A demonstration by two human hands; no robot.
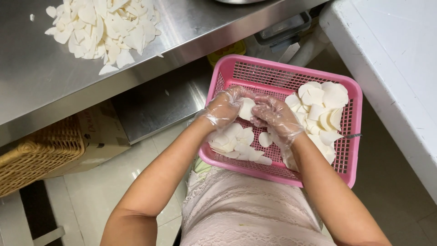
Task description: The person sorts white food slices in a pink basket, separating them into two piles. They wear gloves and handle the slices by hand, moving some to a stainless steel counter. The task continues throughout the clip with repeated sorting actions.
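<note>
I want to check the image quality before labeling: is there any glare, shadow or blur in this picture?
Head view: soft glare on the steel table and on the clear gloves of the left hand and right hand; the floor tiles reflect light; deep shadow under the table; the pink basket and white slices look sharp; straight edges bend slightly near the frame borders.

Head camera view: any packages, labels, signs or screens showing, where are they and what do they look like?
Cardboard box: brown, rectangular, under the steel table, beside the wicker basket; dark print on its side.
Yellow package: under the table edge, mostly hidden; shape unclear.
No signs or screens.
</note>
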